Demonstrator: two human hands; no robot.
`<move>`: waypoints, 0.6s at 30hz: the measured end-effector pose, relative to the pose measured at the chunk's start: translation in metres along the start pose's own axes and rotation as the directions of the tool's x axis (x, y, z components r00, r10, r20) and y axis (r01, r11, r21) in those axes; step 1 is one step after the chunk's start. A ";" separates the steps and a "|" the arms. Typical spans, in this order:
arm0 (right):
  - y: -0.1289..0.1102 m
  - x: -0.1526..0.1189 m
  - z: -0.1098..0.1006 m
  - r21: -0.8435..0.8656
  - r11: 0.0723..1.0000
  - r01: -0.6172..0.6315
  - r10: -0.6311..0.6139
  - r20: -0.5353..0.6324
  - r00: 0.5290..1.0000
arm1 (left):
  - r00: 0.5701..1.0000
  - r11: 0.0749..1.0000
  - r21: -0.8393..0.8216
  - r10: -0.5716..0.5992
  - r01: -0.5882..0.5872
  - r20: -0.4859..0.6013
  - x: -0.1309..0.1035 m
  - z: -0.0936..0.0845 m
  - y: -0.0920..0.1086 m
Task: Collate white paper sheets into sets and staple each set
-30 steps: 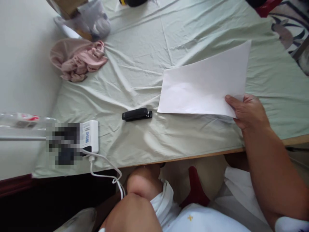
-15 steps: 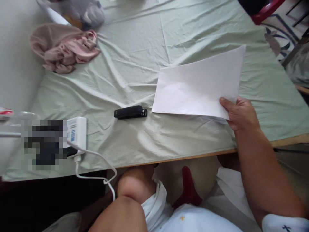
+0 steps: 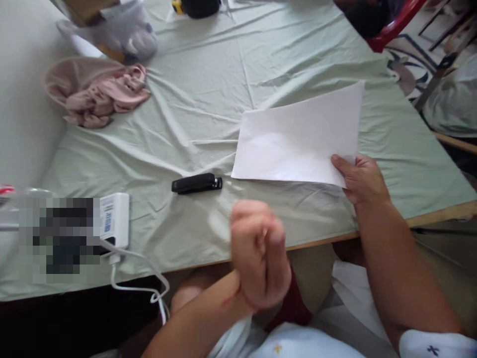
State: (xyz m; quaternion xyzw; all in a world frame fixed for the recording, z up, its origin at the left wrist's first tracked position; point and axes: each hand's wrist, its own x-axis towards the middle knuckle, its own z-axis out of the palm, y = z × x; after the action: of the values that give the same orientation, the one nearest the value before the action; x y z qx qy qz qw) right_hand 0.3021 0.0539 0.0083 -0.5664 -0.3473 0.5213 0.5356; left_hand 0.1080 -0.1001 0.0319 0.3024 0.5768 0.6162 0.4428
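My right hand (image 3: 363,179) grips the lower right corner of a white sheet of paper (image 3: 294,139), thumb on top. The sheet is tilted, its right side raised from the cloth. My left hand (image 3: 260,253) is in the air over the table's front edge, its fingers curled in and slightly blurred. Nothing shows in it. A black stapler (image 3: 196,183) lies on the cloth left of the paper, touched by neither hand.
A green cloth covers the table (image 3: 201,59). On its left lie a pink cloth (image 3: 100,92), a plastic bag (image 3: 130,35) and a white power strip (image 3: 117,219) with white cables (image 3: 141,288). A red chair (image 3: 395,27) stands at the far right.
My left hand has come into view, raised at the front edge with its fingers curled. The view has shifted slightly; my right hand still holds the paper.
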 end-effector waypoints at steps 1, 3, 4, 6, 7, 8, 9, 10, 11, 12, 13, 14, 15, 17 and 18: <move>0.000 0.000 -0.001 -0.001 1.000 0.006 -0.006 -0.002 1.000 | 1.000 1.000 0.001 0.026 -0.026 0.001 0.009 0.007 -0.003; 0.001 0.000 -0.001 0.001 1.000 0.004 -0.004 -0.009 1.000 | 0.999 1.000 -0.018 -0.024 0.025 0.049 0.030 0.019 -0.009; 0.000 0.000 -0.001 0.006 1.000 -0.003 0.003 -0.013 1.000 | 0.991 0.985 -0.110 -0.127 0.130 0.038 0.041 0.023 -0.010; -0.001 -0.001 0.000 0.017 1.000 -0.017 0.017 -0.024 1.000 | 0.951 0.921 -0.240 -0.306 0.308 0.045 0.058 0.026 -0.009; -0.002 -0.001 0.001 0.019 1.000 -0.020 0.020 -0.031 0.999 | 0.937 0.895 -0.286 -0.347 0.343 0.041 0.064 0.025 -0.007; -0.003 -0.002 0.002 0.018 1.000 -0.020 0.021 -0.035 0.999 | 0.931 0.882 -0.306 -0.364 0.357 0.039 0.069 0.024 -0.005; -0.003 -0.002 0.002 0.013 1.000 -0.020 0.021 -0.041 0.999 | 0.932 0.882 -0.313 -0.361 0.352 0.033 0.072 0.022 -0.003; -0.003 -0.002 0.003 0.007 1.000 -0.020 0.020 -0.047 0.999 | 0.936 0.888 -0.309 -0.352 0.342 0.024 0.073 0.020 -0.001; -0.004 -0.002 0.003 0.002 1.000 -0.019 0.019 -0.052 0.998 | 0.941 0.897 -0.299 -0.339 0.326 0.010 0.074 0.018 0.001; -0.004 -0.002 0.003 -0.003 1.000 -0.019 0.019 -0.054 0.998 | 0.947 0.909 -0.285 -0.321 0.304 -0.014 0.074 0.016 0.001; -0.003 -0.002 0.002 -0.006 1.000 -0.021 0.021 -0.054 0.998 | 0.954 0.923 -0.269 -0.298 0.276 -0.044 0.074 0.015 0.000; -0.003 -0.002 0.002 -0.009 1.000 -0.023 0.022 -0.052 0.998 | 0.959 0.935 -0.253 -0.274 0.248 -0.075 0.074 0.014 -0.001; -0.003 -0.002 0.001 -0.011 1.000 -0.021 0.020 -0.050 0.999 | 0.961 0.944 -0.236 -0.257 0.229 -0.098 0.074 0.013 -0.003; -0.003 -0.002 0.001 -0.015 1.000 -0.012 0.011 -0.045 0.999 | 0.963 0.953 -0.197 -0.253 0.232 -0.089 0.075 0.011 -0.008; -0.003 -0.002 0.002 -0.016 1.000 -0.007 0.006 -0.047 0.999 | 0.964 0.953 -0.177 -0.259 0.246 -0.058 0.075 0.011 -0.010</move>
State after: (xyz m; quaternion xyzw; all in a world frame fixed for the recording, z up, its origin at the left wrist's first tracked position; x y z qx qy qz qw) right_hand 0.3006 0.0527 0.0114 -0.5838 -0.3369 0.5066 0.5376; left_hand 0.0878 -0.0289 0.0136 0.1628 0.5740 0.6126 0.5184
